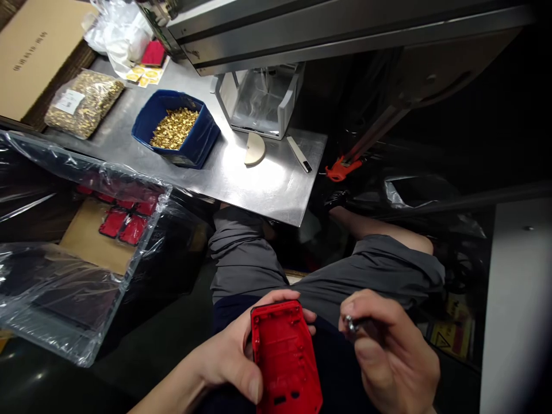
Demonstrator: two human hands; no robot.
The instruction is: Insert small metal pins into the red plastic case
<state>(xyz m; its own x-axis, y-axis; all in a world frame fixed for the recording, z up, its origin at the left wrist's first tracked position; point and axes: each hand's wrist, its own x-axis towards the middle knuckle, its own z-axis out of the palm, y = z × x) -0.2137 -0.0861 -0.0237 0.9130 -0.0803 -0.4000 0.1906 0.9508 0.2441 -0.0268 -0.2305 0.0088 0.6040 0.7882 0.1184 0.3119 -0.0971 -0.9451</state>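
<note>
My left hand (236, 357) is wrapped around a red plastic housing (287, 351), its hollow inside facing up at me. Small posts line its inner edges, and two dark openings show near the lower end. To the right, my right hand (388, 351) is closed on a small dark tool with a shiny metal tip (350, 324). Most of that tool is hidden in the fingers, so its exact kind cannot be made out. The tip is apart from the housing. Both hands are over my lap.
On the metal table (276, 198) stand a blue bin (200, 141) of brass pieces, a bag (84, 103) of similar pieces, a cream half-round piece (255, 149) and a white-handled cutter (299, 154). A plastic-lined crate (116, 310) at left contains red housings (115, 222).
</note>
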